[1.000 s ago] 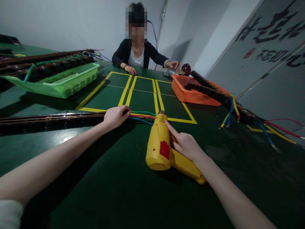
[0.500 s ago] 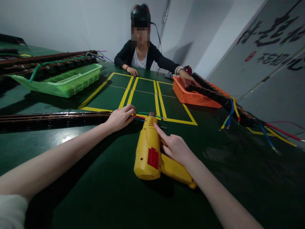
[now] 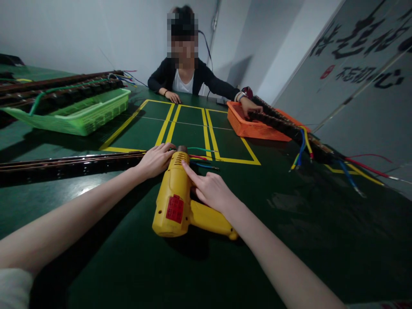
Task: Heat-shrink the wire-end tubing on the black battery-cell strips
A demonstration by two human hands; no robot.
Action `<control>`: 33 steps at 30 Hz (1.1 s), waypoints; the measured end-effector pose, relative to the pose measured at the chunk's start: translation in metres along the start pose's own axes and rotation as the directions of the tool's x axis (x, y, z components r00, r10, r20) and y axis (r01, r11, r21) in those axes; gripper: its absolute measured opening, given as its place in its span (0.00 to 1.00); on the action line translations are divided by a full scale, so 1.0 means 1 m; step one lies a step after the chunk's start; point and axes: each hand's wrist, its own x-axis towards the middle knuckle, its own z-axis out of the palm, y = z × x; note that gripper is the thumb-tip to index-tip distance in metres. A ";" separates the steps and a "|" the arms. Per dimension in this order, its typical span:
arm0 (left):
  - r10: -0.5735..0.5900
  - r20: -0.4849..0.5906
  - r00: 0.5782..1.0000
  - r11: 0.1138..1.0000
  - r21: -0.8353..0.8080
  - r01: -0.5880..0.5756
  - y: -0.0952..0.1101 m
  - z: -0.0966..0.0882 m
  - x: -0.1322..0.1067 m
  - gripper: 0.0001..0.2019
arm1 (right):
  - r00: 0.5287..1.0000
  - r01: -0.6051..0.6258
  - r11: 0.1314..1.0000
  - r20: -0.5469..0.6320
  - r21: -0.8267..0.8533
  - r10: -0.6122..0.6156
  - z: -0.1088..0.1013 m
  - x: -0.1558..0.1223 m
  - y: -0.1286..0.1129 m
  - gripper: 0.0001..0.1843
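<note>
My right hand (image 3: 214,189) is wrapped around a yellow heat gun (image 3: 174,193), its index finger stretched along the vented barrel. The gun's dark nozzle (image 3: 182,149) points away from me, close beside the fingers of my left hand (image 3: 156,161). That hand is curled over the right end of a long, dark bar assembly (image 3: 71,166) with copper-coloured strips. Green, red and blue wires (image 3: 202,158) come out to the right, past the nozzle; the gun and my fingers hide where they begin.
Across the green table (image 3: 122,274), a person (image 3: 185,81) reaches into an orange basket (image 3: 247,128) holding dark bars with coloured wire ends (image 3: 301,148). More bars rest on a green basket (image 3: 83,122) at left. Yellow tape (image 3: 167,124) marks rectangles between them.
My right hand has moved the heat gun left, bringing its nozzle beside my left fingers and uncovering more of the wires. The view has shifted slightly. Across the table, the person's fingers have closed onto a bar.
</note>
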 end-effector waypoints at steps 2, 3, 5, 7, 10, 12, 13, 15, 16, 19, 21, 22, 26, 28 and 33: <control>-0.002 0.002 1.000 1.000 -0.011 0.002 0.000 -0.001 0.000 0.16 | 1.000 0.006 1.000 -0.006 -0.001 -0.006 0.000 -0.002 0.002 0.40; 0.002 0.000 1.000 1.000 -0.018 -0.002 0.001 -0.002 0.000 0.16 | 1.000 0.009 1.000 -0.007 -0.001 -0.009 0.000 -0.003 0.003 0.40; 0.015 -0.012 1.000 0.999 -0.034 -0.016 0.001 -0.002 0.000 0.17 | 1.000 0.012 1.000 -0.010 -0.002 -0.012 0.000 -0.005 0.007 0.40; 0.029 -0.023 0.999 0.998 -0.048 -0.030 0.000 -0.002 -0.001 0.18 | 1.000 0.003 1.000 -0.016 -0.005 -0.003 -0.001 -0.008 0.013 0.40; 0.042 -0.030 0.999 0.998 -0.048 -0.044 0.000 -0.001 -0.001 0.18 | 0.999 -0.034 0.999 -0.024 -0.015 0.034 0.000 -0.014 0.024 0.40; 0.047 -0.025 0.999 0.999 -0.022 -0.048 0.000 -0.001 -0.001 0.19 | 0.998 -0.064 0.998 -0.029 -0.020 0.063 0.001 -0.021 0.034 0.40; 0.051 -0.020 0.998 0.999 -0.007 -0.051 0.000 -0.001 -0.001 0.19 | 0.997 -0.077 0.997 -0.031 -0.021 0.076 0.002 -0.024 0.038 0.40; 0.062 -0.012 0.998 0.998 0.012 -0.061 0.000 0.000 -0.001 0.20 | 0.994 -0.104 0.994 -0.036 -0.021 0.103 0.003 -0.032 0.048 0.40; 0.067 -0.009 0.998 0.998 0.016 -0.066 0.001 0.000 -0.001 0.20 | 0.993 -0.116 0.993 -0.039 -0.022 0.115 0.003 -0.036 0.052 0.40; 0.074 -0.001 0.997 0.997 0.023 -0.074 0.001 0.000 -0.002 0.21 | 0.989 -0.142 0.990 -0.042 -0.024 0.141 0.005 -0.044 0.061 0.41; 0.076 0.001 0.997 0.997 0.030 -0.076 0.001 0.000 -0.002 0.20 | 0.989 -0.145 0.989 -0.042 -0.029 0.144 0.005 -0.047 0.063 0.41; 0.078 0.001 0.997 0.996 0.031 -0.078 0.001 0.000 -0.002 0.20 | 0.989 -0.142 0.989 -0.041 -0.032 0.140 0.005 -0.047 0.063 0.41; 0.095 -0.003 0.995 0.995 0.019 -0.095 0.002 -0.001 -0.001 0.19 | 0.994 -0.109 0.993 -0.034 -0.043 0.107 0.003 -0.046 0.060 0.43; 0.111 -0.001 0.994 0.994 0.024 -0.111 0.002 0.000 -0.001 0.19 | 0.995 -0.093 0.995 -0.034 -0.045 0.091 0.002 -0.044 0.057 0.44; 0.151 0.026 0.988 0.987 0.049 -0.152 0.003 -0.002 0.000 0.18 | 0.999 -0.038 0.999 -0.033 -0.032 0.037 0.001 -0.033 0.042 0.42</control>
